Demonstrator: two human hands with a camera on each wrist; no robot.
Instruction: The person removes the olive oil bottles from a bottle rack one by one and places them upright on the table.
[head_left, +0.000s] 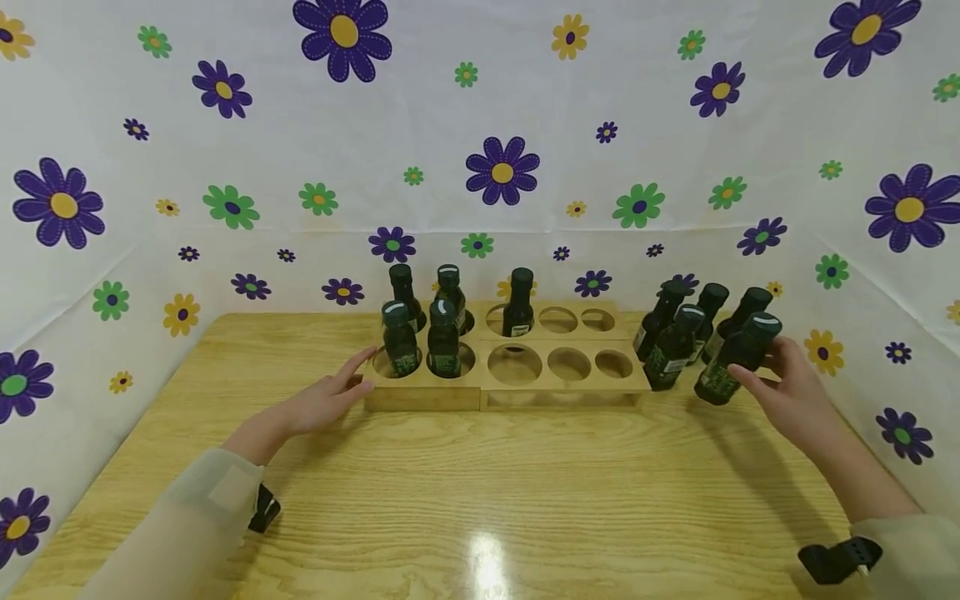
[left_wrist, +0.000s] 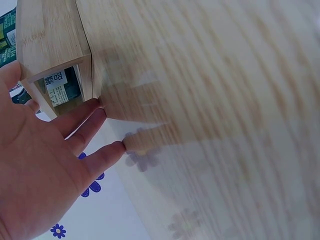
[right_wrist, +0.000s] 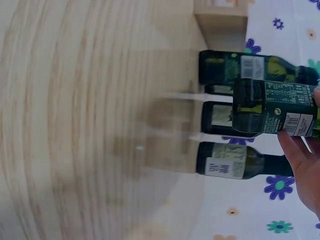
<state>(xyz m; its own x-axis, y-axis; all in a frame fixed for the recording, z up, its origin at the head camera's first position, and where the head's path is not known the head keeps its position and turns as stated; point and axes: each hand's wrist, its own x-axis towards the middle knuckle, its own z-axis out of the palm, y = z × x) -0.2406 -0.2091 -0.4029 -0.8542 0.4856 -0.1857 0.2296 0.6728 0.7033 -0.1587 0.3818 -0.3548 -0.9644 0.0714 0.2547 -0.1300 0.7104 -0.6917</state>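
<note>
Gripping a dark green bottle (head_left: 735, 358) by its upper body, the person's right hand (head_left: 795, 398) holds it tilted and lifted just off the desk (head_left: 480, 500), at the near right edge of a cluster of four more loose bottles (head_left: 686, 329) standing on the wood. In the right wrist view the held bottle (right_wrist: 272, 114) crosses in front of the standing ones, its white label turned toward the camera. Across the desk, the left hand (head_left: 330, 398) lies open, fingers straight, with its fingertips (left_wrist: 97, 105) touching the near left corner of a wooden rack (head_left: 510, 392). The rack has two rows of round holes. Five bottles stand in it: two in the front row's leftmost holes (head_left: 420, 342), two behind them and one further right in the back row (head_left: 518, 304). The front row's three right-hand holes show bare wood. A white cloth printed with purple, green and yellow flowers (head_left: 502, 171) hangs behind and to both sides of the desk.
</note>
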